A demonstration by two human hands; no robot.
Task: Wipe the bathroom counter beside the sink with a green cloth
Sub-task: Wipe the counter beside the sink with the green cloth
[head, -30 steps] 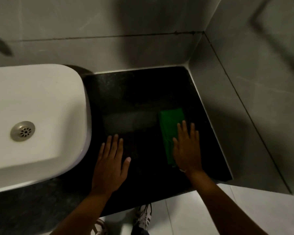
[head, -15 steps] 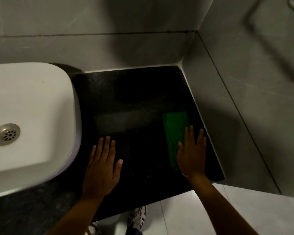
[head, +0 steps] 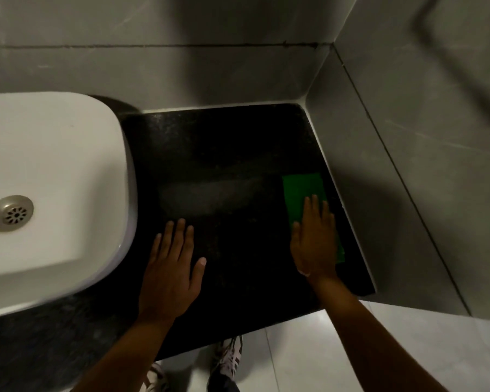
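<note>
A green cloth (head: 303, 193) lies flat on the black counter (head: 224, 154), close to the counter's right edge by the wall. My right hand (head: 314, 241) presses flat on the cloth's near half, fingers together and stretched out; the far half of the cloth shows beyond my fingertips. My left hand (head: 173, 267) rests palm down on the bare counter, just right of the white sink (head: 54, 171), holding nothing. A dull damp streak crosses the counter beyond my left hand.
The sink's metal drain (head: 10, 213) is at the far left. Grey tiled walls (head: 408, 165) close the counter at the back and on the right. Below the front edge are pale floor tiles (head: 309, 349) and my shoes (head: 227, 357).
My right hand has slid the green cloth to the right, from the counter's middle to near the right wall. My left hand has stayed planted beside the sink.
</note>
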